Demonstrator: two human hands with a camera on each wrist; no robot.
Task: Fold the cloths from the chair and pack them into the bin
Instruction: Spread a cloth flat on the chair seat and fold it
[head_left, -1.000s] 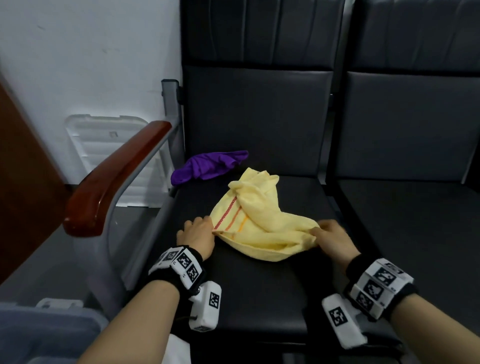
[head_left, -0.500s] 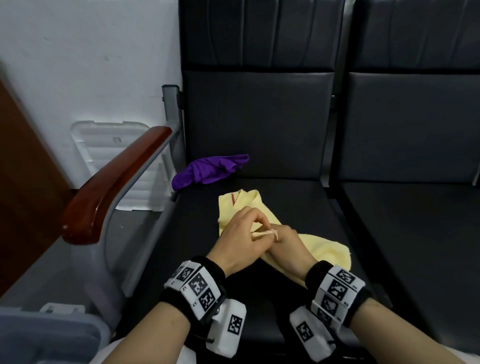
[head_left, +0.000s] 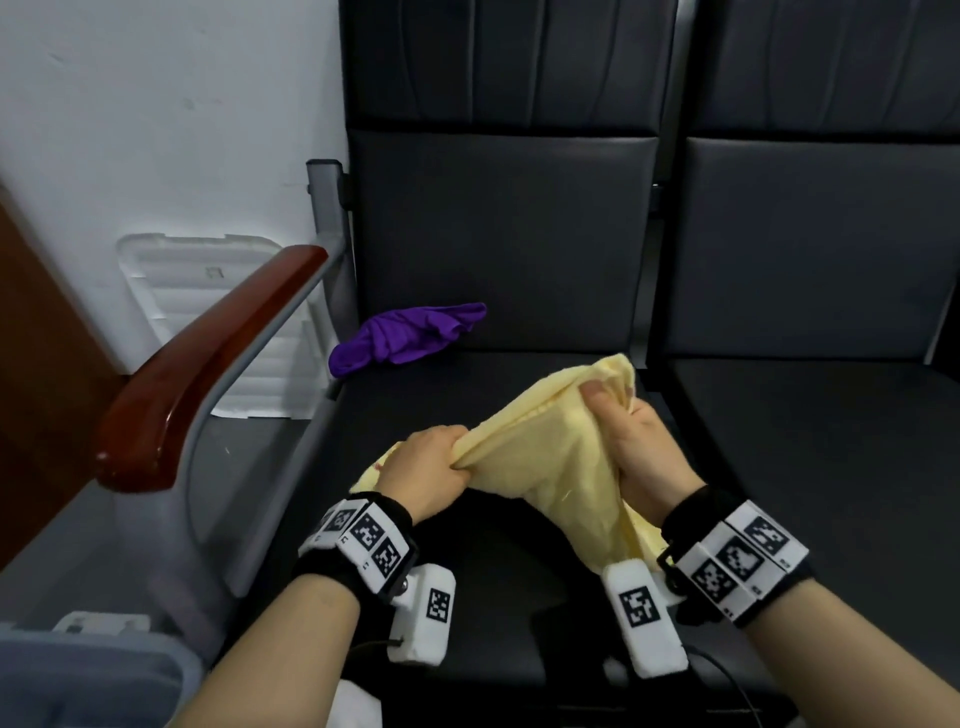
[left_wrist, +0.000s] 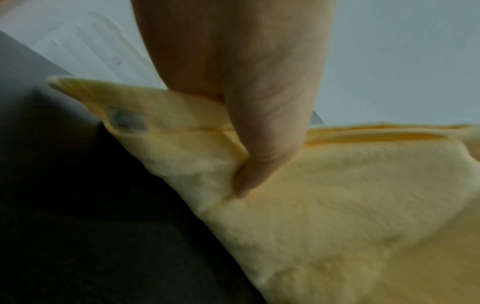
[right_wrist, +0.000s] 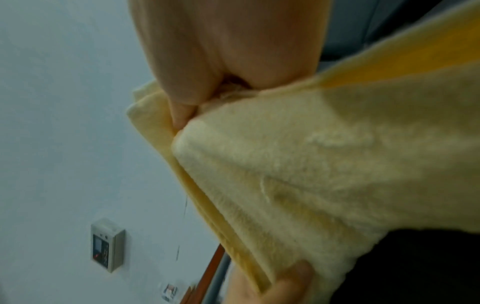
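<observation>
Yellow cloth (head_left: 545, 457): lifted off the front of the black chair seat (head_left: 519, 384), stretched between both hands; its lower part hangs toward the right wrist; a fuzzy pile surface shows in both wrist views.
Left hand (head_left: 428, 470): fingers curled tight round the near-left end of the yellow cloth; in the left wrist view the thumb (left_wrist: 267, 144) presses into a fold.
Right hand (head_left: 636, 447): raised higher and further back; thumb and fingers pinch the bunched far end.
Purple cloth (head_left: 410, 338): crumpled at the back left corner of the seat, against the backrest; well apart from the hands.
Armrest (head_left: 208, 364): red-brown wood on a grey metal frame, left of the seat; between the seat and the white lid.
White lid (head_left: 208, 291): ribbed plastic, leaning on the wall behind the armrest.
Bin (head_left: 88, 670): grey, bottom left corner; only its rim shows.
Second seat (head_left: 810, 415): black, on the right.
Wall box (right_wrist: 107, 244): small metal unit in the right wrist view; blurred.
</observation>
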